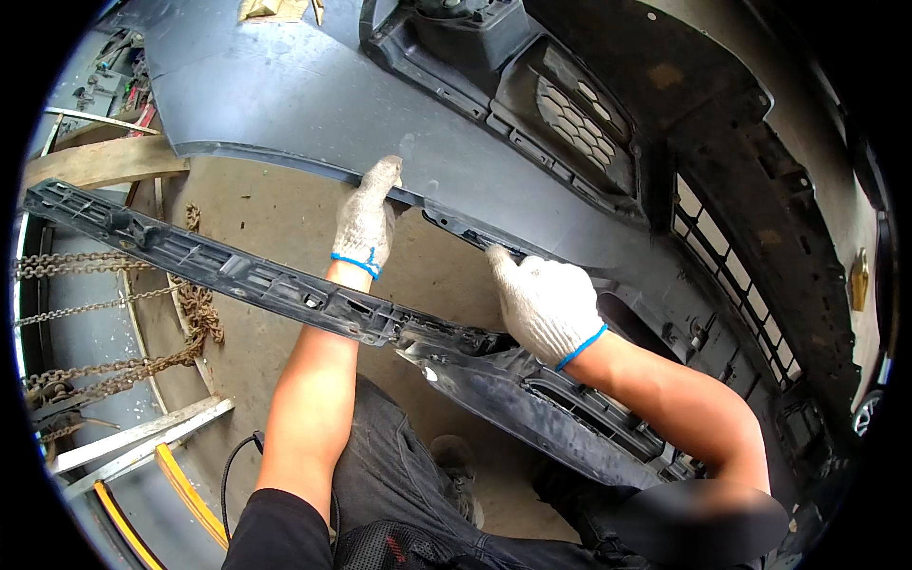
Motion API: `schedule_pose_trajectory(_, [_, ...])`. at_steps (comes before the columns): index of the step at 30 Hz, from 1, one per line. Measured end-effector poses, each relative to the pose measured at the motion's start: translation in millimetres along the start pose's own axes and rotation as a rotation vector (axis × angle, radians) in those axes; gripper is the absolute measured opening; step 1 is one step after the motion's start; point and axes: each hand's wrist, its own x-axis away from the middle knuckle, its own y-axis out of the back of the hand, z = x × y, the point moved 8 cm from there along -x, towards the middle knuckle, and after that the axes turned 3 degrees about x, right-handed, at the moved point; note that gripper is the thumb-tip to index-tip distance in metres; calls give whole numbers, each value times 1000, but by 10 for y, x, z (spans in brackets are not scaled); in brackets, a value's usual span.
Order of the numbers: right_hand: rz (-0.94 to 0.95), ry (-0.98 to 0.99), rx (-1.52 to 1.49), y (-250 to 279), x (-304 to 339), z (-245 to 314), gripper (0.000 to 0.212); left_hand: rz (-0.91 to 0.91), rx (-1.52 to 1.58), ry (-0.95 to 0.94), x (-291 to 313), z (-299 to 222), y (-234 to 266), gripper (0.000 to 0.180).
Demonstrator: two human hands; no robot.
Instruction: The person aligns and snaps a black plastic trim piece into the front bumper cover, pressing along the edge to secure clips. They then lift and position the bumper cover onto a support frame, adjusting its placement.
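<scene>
Both of my hands wear white knit gloves with blue cuffs. A large dark grey plastic car bumper cover (323,90) spreads across the far side. My left hand (369,214) is closed on its near edge, thumb on top and fingers hidden beneath. Farther right along that same edge, my right hand (549,302) is closed too, its fingertips partly hidden against the rim. A long black ribbed plastic strip (228,269) runs crosswise nearer to me. It passes over my left forearm and leads to a dark lower section (494,389) below my right hand.
Rusty chains (195,313) hang and lie at the left beside a metal frame (142,437) with yellow-edged rails. A curved wooden piece (104,160) sits at the far left. Honeycomb grille openings (575,119) and a slotted grille (731,275) are at the right. Concrete floor (256,209) shows between the parts.
</scene>
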Motion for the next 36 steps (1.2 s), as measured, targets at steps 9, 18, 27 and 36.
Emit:
schedule_pose_trajectory(9, [67,-21,19,34,2,64,45,79,39,71,-99,66,75,22])
schedule_pose_trajectory(18, [41,-6,11,3,3,61,44,126,36,65,-96,100,75,38])
schedule_pose_trajectory(27, [110,-11,12,-62,-99,168,43,40,33,21,-155,158,215,20])
schedule_pose_trajectory(36, [157,-41,-62,38,-312,73,23,40,15,22,-87,170,233,16])
